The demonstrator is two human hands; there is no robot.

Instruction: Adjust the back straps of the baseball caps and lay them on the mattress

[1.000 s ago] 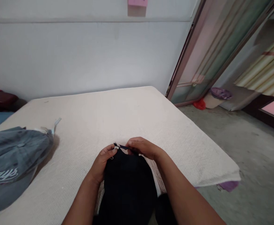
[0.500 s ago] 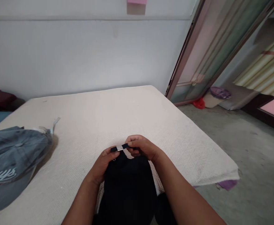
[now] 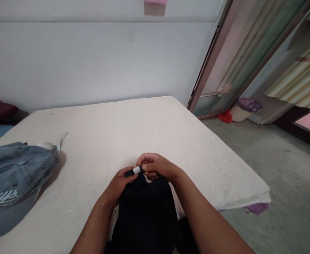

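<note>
A black cap [image 3: 144,215] lies on the near edge of a cream mattress [image 3: 133,130], its back strap turned away from me. My left hand [image 3: 116,187] pinches the dark strap [image 3: 130,173] at the cap's rear. My right hand [image 3: 156,166] is closed on the small silver buckle [image 3: 136,169] at the strap's end. Both hands meet at the strap, just above the cap's crown.
A grey cap [image 3: 12,180] with white lettering and a tag sits at the left of the mattress. A white wall stands behind. To the right lies a concrete floor [image 3: 276,169], with a framed sliding door, a basket and a red bag beyond it.
My right hand has slid left along the strap toward my left hand, bringing the silver buckle with it. The strap between the hands is shorter now.
</note>
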